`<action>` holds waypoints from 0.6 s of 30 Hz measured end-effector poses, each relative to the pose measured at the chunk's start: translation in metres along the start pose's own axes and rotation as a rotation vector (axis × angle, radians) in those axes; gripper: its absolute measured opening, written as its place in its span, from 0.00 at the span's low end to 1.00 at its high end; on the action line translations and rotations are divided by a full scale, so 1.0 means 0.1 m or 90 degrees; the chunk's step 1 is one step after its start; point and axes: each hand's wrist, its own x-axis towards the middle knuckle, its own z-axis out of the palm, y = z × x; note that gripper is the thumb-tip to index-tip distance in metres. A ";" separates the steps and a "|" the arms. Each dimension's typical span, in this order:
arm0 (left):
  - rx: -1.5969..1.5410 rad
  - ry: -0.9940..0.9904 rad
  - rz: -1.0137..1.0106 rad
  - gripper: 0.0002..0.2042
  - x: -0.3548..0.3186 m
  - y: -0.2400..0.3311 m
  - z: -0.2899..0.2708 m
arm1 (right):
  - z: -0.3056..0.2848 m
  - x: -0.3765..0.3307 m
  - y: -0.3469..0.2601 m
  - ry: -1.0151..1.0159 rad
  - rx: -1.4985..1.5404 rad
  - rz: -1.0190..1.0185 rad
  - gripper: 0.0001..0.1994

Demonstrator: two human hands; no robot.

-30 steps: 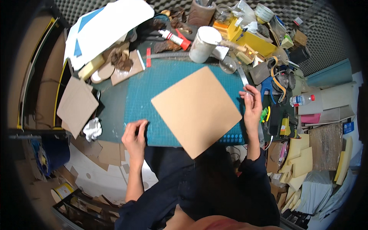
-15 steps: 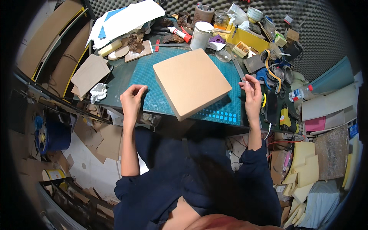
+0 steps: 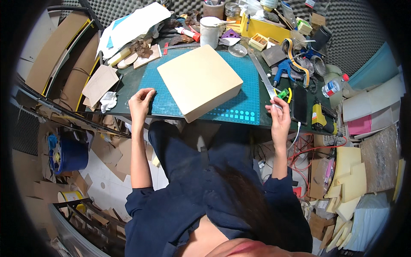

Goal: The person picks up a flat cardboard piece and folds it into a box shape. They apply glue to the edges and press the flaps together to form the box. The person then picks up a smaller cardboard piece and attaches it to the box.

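Observation:
A flat square tan box (image 3: 199,79) with rounded edges lies at an angle on the teal cutting mat (image 3: 248,103), one corner over the mat's near edge. Neither hand touches it. Left of it, at the mat's edge, my left hand (image 3: 139,106) is closed in a pinch, thumb against fingers; whatever they may hold is hidden. My right hand (image 3: 279,115) hovers right of the mat by the table's front edge, fingers loosely bent and apart, with nothing visible in it. Just beyond its fingertips are a small green object (image 3: 282,93) and a steel ruler (image 3: 262,73).
Behind the mat stand a white-coated tub (image 3: 209,33), a red-and-white tube (image 3: 188,33) and a yellow box (image 3: 267,31). At right lie a blue tool (image 3: 282,70), a dark phone (image 3: 299,105) and a water bottle (image 3: 335,87). A crumpled white tissue (image 3: 108,102) sits at left.
The whole view has shifted, so the table appears further up and left. My right hand has drawn nearer to me, away from the box. My left hand stays pinched beside the mat.

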 end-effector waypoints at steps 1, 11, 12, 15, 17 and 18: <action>-0.009 0.003 0.006 0.09 0.00 0.00 -0.02 | -0.02 -0.04 0.01 0.002 -0.003 0.006 0.15; -0.030 0.008 -0.002 0.07 -0.01 0.06 0.03 | 0.10 -0.09 0.02 0.018 -0.023 0.013 0.16; -0.030 0.010 0.008 0.07 -0.02 0.06 0.03 | 0.14 -0.09 0.04 0.011 -0.030 0.013 0.16; -0.041 0.016 0.002 0.06 -0.01 0.03 0.04 | 0.24 -0.05 0.00 -0.008 -0.028 0.015 0.16; -0.038 0.005 0.007 0.07 -0.03 0.03 0.07 | 0.29 0.02 -0.05 -0.017 -0.053 -0.018 0.15; -0.027 0.007 0.021 0.07 -0.04 0.05 0.06 | 0.37 0.10 -0.15 -0.032 -0.082 -0.049 0.15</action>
